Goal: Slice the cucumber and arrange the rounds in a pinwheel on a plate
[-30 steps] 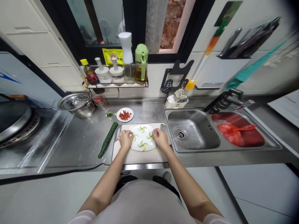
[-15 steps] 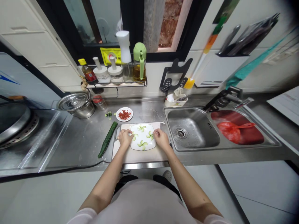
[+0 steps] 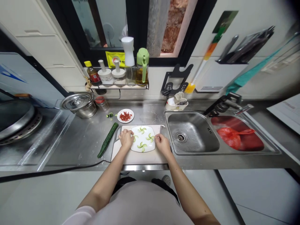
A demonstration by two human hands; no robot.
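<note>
A white plate (image 3: 141,144) lies on the cutting board (image 3: 145,157), bearing several pinwheels of thin green-edged cucumber slices (image 3: 142,147). My left hand (image 3: 127,139) is at the plate's left rim, thumb and fingers pinched together beside the left pinwheel, which it partly covers. At the right rim, close to the right pinwheel (image 3: 150,137), my right hand (image 3: 162,143) has its fingertips closed. Anything held in either pinch is too small or hidden to make out. A whole cucumber (image 3: 107,139) lies left of the board.
Behind the board are a small plate of chopped red pieces (image 3: 125,116) and some cucumber scraps (image 3: 110,115). A lidded steel pot (image 3: 81,104) and a red-capped jar (image 3: 101,103) stand at back left. The double sink (image 3: 194,132) is on the right, a red bag (image 3: 231,137) in its far basin.
My right fingertips have drawn slightly right, away from the right pinwheel to the plate's rim. My left hand stays almost in place. The whole view has shifted a little.
</note>
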